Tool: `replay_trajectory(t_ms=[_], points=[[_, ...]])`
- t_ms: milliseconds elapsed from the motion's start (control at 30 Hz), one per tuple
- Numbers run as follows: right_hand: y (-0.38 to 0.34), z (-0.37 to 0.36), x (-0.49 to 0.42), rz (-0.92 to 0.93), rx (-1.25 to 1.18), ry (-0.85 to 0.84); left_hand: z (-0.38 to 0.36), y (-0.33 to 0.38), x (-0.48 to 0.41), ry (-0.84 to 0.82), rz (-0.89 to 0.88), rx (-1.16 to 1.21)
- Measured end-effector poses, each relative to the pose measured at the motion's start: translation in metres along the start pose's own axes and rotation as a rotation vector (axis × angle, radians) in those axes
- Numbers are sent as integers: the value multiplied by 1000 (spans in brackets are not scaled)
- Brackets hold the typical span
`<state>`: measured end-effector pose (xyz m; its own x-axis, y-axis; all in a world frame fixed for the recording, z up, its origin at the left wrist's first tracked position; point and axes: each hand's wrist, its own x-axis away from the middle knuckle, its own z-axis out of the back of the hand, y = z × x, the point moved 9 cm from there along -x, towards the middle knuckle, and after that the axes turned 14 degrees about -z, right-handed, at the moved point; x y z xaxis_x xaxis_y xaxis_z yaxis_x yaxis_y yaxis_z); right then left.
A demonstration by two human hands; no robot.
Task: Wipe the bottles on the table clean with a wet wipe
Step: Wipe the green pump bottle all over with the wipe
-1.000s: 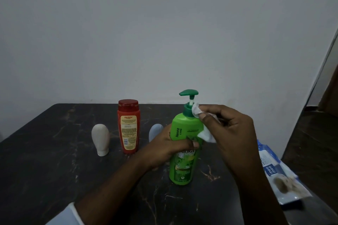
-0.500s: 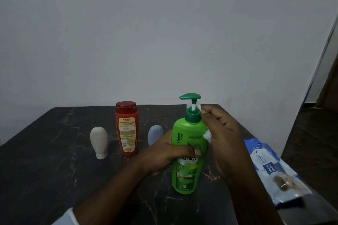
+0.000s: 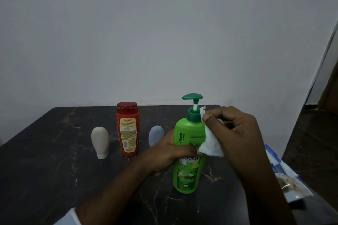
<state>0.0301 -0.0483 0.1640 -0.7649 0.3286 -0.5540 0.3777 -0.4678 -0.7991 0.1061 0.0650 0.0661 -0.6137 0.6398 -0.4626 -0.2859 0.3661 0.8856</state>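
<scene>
A green pump bottle (image 3: pixel 188 133) stands upright near the middle of the dark table (image 3: pixel 45 170). My left hand (image 3: pixel 170 153) grips its body from the left. My right hand (image 3: pixel 236 129) pinches a white wet wipe (image 3: pixel 210 142) and holds it against the bottle's right shoulder, just below the pump collar. A red bottle (image 3: pixel 128 129) stands upright further left. A beige tube (image 3: pixel 100 141) stands on its cap left of the red bottle. A pale blue tube (image 3: pixel 155 135) stands behind my left hand, partly hidden.
A blue and white wet wipe pack (image 3: pixel 285 173) lies at the table's right edge, beside my right forearm. A plain wall rises behind the table. The floor drops away on the right.
My right hand has drawn the wipe out from behind the bottle's neck, so more of it shows on the bottle's right shoulder. My left hand keeps its grip.
</scene>
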Motion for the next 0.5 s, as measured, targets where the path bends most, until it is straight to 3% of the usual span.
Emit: replay_trajectory(t_ms=[267,333,433,500], points=[[44,-35,-15,-395,-534,-170,2,-5,0,18,12,-4],[43,-32,-16,-349,-473,-186,3,-6,0,23,17,-9],[23,-18,-14,-91,-173,-174,3,-5,0,19,22,-16],[21,-13,-14,-35,-151,-166,2,-6,0,19,28,-18]])
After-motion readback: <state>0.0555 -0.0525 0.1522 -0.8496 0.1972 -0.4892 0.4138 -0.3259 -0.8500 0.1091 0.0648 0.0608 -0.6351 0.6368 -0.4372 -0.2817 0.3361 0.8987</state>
